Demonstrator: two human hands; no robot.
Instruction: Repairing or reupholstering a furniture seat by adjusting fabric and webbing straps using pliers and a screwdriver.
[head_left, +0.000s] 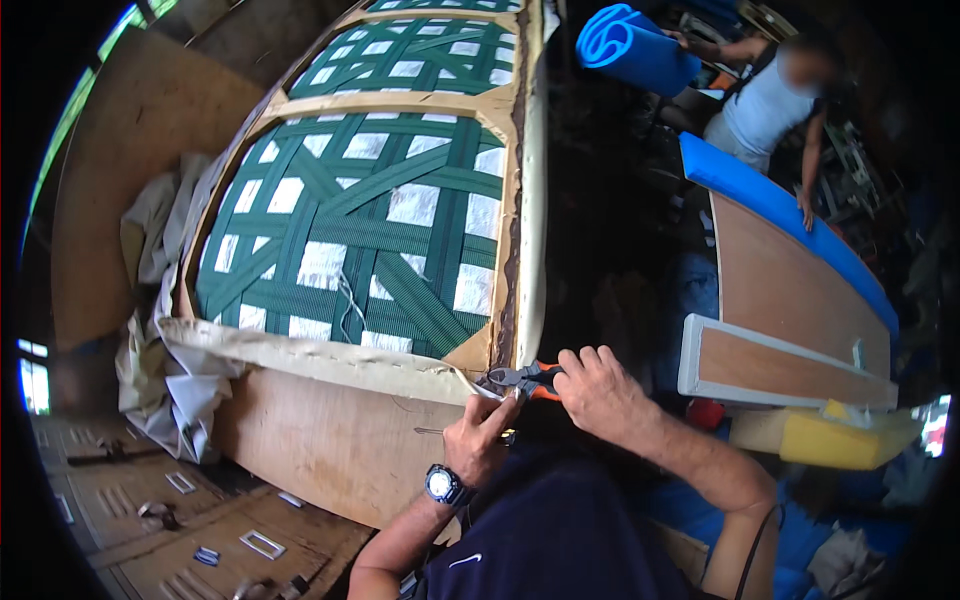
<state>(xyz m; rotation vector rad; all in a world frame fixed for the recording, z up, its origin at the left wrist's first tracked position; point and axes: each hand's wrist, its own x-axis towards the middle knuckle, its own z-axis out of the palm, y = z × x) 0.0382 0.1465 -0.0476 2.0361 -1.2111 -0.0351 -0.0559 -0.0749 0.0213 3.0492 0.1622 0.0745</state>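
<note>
At the left, loose fabric (205, 390) hangs in folds beside the frame (400, 103), which lies in front of the person, underside up, on a wooden board (300, 445). The frame looks rigid and probably heavy, best lifted by its outer rails; the green webbing (375, 235) across it seems taut, yet giving. Pale cloth (320, 358) wraps the near rail, looking thin, soft and easy to tear, and best taken by its folded edge. At the near right corner, the left hand (477, 437) has its fingers curled together, seemingly pinching the cloth, with a screwdriver (430, 431) poking out beneath. Touching that corner are the pliers (507, 377), which should be small, stiff and dense, the grips the surest hold. They have a grey metal head and orange-and-black handles; whether their jaws are closed, I cannot tell. The right hand (600, 392) has its fingers clamped round those handles. Farther right, a co-worker (765, 110) touches blue foam (790, 215) on a brown panel (790, 290).
</note>
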